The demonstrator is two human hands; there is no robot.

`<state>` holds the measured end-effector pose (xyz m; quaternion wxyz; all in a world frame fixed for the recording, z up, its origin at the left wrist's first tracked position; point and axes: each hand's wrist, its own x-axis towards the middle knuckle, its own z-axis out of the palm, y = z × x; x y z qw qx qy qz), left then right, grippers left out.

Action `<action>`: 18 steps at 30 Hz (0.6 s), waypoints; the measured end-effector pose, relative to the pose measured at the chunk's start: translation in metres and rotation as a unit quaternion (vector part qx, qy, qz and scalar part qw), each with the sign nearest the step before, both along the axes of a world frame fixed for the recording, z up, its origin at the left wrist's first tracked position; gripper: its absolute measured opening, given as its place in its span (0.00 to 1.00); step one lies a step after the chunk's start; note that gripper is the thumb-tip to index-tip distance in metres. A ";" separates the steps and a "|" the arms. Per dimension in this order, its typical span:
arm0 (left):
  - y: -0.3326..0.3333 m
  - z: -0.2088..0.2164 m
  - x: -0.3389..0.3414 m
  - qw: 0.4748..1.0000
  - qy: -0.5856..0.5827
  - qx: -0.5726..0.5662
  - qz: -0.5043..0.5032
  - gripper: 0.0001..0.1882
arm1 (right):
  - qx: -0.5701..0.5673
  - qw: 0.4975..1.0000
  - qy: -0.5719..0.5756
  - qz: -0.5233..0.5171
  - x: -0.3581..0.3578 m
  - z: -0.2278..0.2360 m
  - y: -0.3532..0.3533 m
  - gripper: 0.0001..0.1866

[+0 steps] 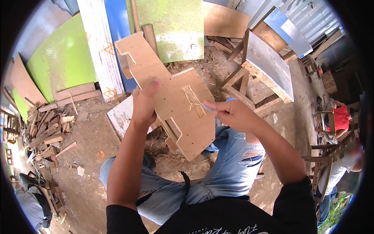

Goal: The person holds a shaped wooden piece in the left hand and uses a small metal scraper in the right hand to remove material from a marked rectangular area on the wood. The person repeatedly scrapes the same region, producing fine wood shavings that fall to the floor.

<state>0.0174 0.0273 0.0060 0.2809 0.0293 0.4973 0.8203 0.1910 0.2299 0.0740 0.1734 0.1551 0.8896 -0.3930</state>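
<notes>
A brown plywood box-like piece with notched edges and small fastener dots slants across the space above my knees. On its broad face, a rough pale rectangular patch shows torn wood fibres. My left hand grips the piece by its left edge, thumb on the face and fingers hidden beneath. Closed around a small blade-like tool, my right hand sits just right of the rough patch. A grey-blue tip and a bit of blue behind the fist are all that shows of it.
Scrap wood is heaped on the dirt floor at left. Green boards and a white plank lean at the back. A wooden stand with a grey top is at right. Another person in white is at far right.
</notes>
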 end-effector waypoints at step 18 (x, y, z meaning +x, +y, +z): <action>0.001 0.000 -0.002 1.000 -0.026 -0.011 0.004 0.16 | 0.039 0.987 0.146 -0.049 0.002 -0.007 -0.014 0.24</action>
